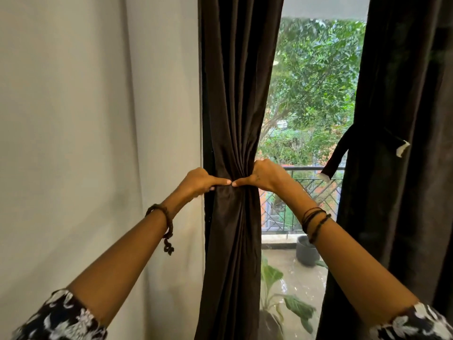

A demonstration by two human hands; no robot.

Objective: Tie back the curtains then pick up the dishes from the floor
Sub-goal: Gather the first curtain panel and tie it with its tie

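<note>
Dark brown curtains (232, 119) hang at centre and right of the frame; pale grey-white wall (85, 119) at left; black sleeves (61, 317) with white floral print; grey pot (305, 251); green foliage (316, 77).

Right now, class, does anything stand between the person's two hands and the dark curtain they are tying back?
Nothing visible does. The left hand and right hand already grip the gathered dark brown fabric curtain from either side, thumbs almost meeting at its front.

Daylight comes through the tall glass window (311, 119) ahead of me, leaving the dark brown fabric curtains (235, 94) nearly featureless. My wide view bends straight edges outward, and the green leafy trees (318, 69) look soft.
</note>
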